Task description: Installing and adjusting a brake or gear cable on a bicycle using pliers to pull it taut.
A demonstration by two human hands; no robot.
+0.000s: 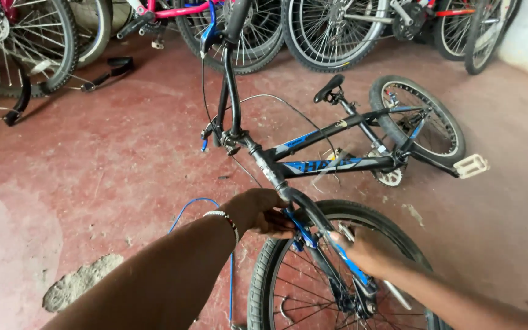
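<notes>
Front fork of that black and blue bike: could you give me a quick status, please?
Left hand on fork at the crown. Right hand on fork leg by front wheel. Loose blue cable beside it on floor.

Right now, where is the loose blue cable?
In the head view, the blue cable loops over the red floor at lower centre, just left of the front wheel, passing behind the left hand.

- We looked down from head height, close above the black bicycle's front wheel (pixel 313 269).
- We faced along its frame toward the parked bicycles (pixel 337 30) beyond.
</notes>
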